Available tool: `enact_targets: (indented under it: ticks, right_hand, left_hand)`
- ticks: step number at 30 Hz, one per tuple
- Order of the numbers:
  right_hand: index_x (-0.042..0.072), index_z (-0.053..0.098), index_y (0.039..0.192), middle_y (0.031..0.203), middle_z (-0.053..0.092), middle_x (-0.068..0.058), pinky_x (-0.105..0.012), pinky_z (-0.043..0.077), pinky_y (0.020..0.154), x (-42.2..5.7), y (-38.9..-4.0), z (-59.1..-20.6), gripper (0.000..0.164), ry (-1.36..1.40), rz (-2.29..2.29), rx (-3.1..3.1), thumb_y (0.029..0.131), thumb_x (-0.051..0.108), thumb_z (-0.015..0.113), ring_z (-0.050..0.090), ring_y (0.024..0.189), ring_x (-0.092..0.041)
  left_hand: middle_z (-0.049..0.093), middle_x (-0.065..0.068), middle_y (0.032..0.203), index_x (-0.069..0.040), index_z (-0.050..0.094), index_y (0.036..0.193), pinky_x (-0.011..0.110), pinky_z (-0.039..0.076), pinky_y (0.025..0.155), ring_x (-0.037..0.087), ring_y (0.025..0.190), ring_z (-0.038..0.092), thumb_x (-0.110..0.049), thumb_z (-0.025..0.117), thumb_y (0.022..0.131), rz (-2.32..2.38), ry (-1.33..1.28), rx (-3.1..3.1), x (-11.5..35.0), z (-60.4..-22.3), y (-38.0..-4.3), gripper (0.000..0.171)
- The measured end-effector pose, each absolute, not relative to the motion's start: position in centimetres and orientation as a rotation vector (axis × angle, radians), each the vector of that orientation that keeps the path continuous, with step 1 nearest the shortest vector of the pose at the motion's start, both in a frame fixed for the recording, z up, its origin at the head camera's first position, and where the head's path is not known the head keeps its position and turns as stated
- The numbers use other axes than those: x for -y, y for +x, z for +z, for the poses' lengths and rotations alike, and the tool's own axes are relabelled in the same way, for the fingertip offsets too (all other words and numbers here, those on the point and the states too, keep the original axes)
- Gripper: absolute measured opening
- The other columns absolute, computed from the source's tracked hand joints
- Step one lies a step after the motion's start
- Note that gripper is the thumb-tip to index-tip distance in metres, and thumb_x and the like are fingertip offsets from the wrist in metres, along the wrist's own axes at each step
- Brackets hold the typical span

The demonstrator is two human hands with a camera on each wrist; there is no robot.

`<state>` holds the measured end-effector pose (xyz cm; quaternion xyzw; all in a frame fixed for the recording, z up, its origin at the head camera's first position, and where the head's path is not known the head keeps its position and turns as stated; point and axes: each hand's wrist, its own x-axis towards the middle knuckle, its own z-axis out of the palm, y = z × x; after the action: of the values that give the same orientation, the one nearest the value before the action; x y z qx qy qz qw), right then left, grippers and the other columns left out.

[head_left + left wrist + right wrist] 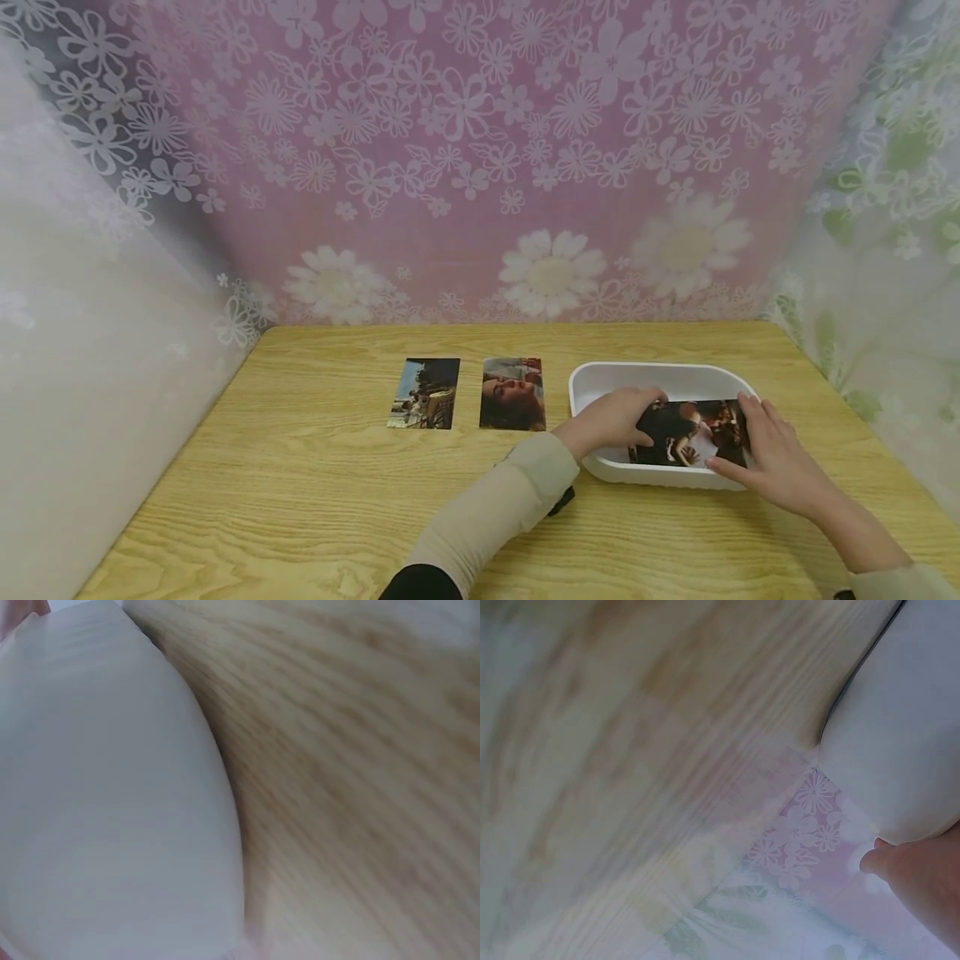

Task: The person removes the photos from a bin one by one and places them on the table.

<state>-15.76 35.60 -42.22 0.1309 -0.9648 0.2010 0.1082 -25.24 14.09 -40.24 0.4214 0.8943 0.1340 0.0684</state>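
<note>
Over the white plastic basin at the right of the table, a dark photo print shows figures in a dim scene. My left hand grips its left end, thumb in front and fingers toward the back. At the other end, my right hand holds the photo, its thumb on the lower edge and its fingers at the right corner. How far the fingers reach underneath is hidden. The left wrist view is mostly basin wall; the right wrist view catches some fingers against the basin.
Two more photos lie flat left of the basin: one with a blue sky, one with a close-up face. The wood-grain table meets a pink flowered curtain behind and pale curtains at both sides.
</note>
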Motion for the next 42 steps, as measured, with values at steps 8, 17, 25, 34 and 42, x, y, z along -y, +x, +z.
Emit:
enact_targets:
  ticks: [8,17,25,34,42]
  right_hand:
    - [-0.007,-0.002,0.139,0.133,0.011,-0.04,-0.068,0.001,0.088,-35.7,-15.8,-42.1,0.102,0.394,0.594,2.84,0.077,0.036,0.067,-0.007,0.127,-0.044]
    - [-0.007,-0.003,0.138,0.134,0.011,-0.04,-0.067,0.0,0.089,-35.6,-15.7,-42.0,0.103,0.386,0.614,2.828,0.076,0.035,0.068,-0.005,0.127,-0.045]
    - [-0.006,-0.006,0.138,0.136,0.006,-0.037,-0.064,-0.003,0.091,-35.7,-15.8,-42.2,0.104,0.385,0.632,2.83,0.077,0.035,0.067,-0.005,0.126,-0.047]
    - [-0.005,-0.009,0.138,0.135,0.005,-0.039,-0.064,-0.003,0.091,-35.8,-15.8,-42.4,0.104,0.379,0.624,2.839,0.078,0.035,0.066,-0.007,0.126,-0.045]
    - [-0.007,-0.009,0.137,0.133,0.008,-0.042,-0.064,0.0,0.092,-35.6,-15.8,-42.3,0.105,0.381,0.615,2.843,0.078,0.035,0.066,-0.004,0.126,-0.047]
  left_hand:
    - [0.052,-0.013,0.118,-0.029,0.038,0.13,0.016,0.04,0.079,0.002,0.098,0.052,-0.028,0.066,0.079,0.446,1.249,-2.719,-14.2,-40.1,-25.2,0.058]
    - [0.043,-0.014,0.125,-0.032,0.039,0.128,0.016,0.04,0.078,0.001,0.108,0.044,-0.032,0.066,0.078,0.27,1.301,-2.76,-14.1,-39.7,-24.8,0.057]
    - [0.041,-0.009,0.119,-0.033,0.041,0.127,0.022,0.039,0.08,0.005,0.108,0.038,-0.039,0.065,0.078,0.125,1.476,-2.79,-13.0,-39.3,-24.6,0.055]
    - [0.058,-0.009,0.082,-0.032,0.029,0.136,0.017,0.036,0.055,0.006,0.056,0.049,-0.019,0.06,0.085,0.263,1.453,-2.54,-12.6,-38.5,-24.7,0.061]
    - [0.06,-0.011,0.079,-0.034,0.028,0.137,0.013,0.038,0.058,-0.001,0.053,0.052,-0.013,0.06,0.085,0.386,1.393,-2.482,-12.6,-38.7,-24.7,0.064]
